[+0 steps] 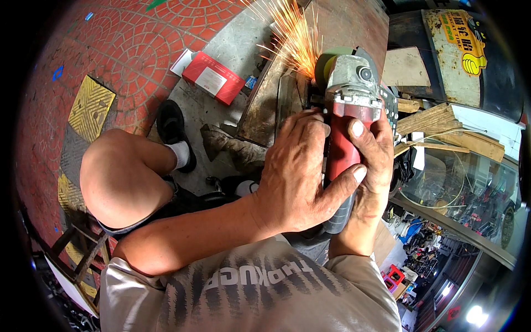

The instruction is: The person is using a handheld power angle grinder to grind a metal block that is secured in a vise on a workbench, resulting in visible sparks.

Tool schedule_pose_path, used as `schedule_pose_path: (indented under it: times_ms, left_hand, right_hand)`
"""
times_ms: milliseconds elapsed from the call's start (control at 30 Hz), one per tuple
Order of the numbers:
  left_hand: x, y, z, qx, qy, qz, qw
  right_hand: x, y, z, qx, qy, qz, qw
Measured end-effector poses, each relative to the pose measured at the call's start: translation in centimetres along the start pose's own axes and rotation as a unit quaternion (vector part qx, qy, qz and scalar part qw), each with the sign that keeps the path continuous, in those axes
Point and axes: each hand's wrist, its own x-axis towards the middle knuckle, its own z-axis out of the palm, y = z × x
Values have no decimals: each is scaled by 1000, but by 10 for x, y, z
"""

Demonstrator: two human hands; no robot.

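Largest among the marked things around you is the rusted, pale rectangular sign [454,52] leaning at the upper right, bearing a yellow thumbs-up figure and yellow characters on a darker patch; its top runs out of view. Next in size is the yellow ribbed paving tile [91,105] set into the red brick pavement [130,41] on your left, and then the flat red box with a white label [213,77], lying on the grey slab near your black shoe [172,130]. The angle grinder [349,119], red in the body with a grey metal head, sits in the middle right, its disc against the rusty steel plate [276,97] and throwing orange sparks [293,36] up and to the left. Your left hand [298,177] lies over the red body with fingers pressed together and curled round it, thumb along the side. Your right hand [373,166] grips from the far side, thumb on top of the red casing; its other fingers are hidden behind the tool. The disc itself is mostly covered by the guard and glare, so where it meets the steel is hard to make out. The grinder's tail end disappears beneath your wrists.
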Motion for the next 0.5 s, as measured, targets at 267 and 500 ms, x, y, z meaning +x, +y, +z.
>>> schedule_pose_path:
  times_ms: [267,500]
  left_hand:
    - [-2,4,1,5,-15,3,1000]
    - [-3,2,5,16,-8,11,1000]
  right_hand:
    - [-9,0,-3,4,22,-7,1000]
    - [-10,2,-3,1,32,-10,999]
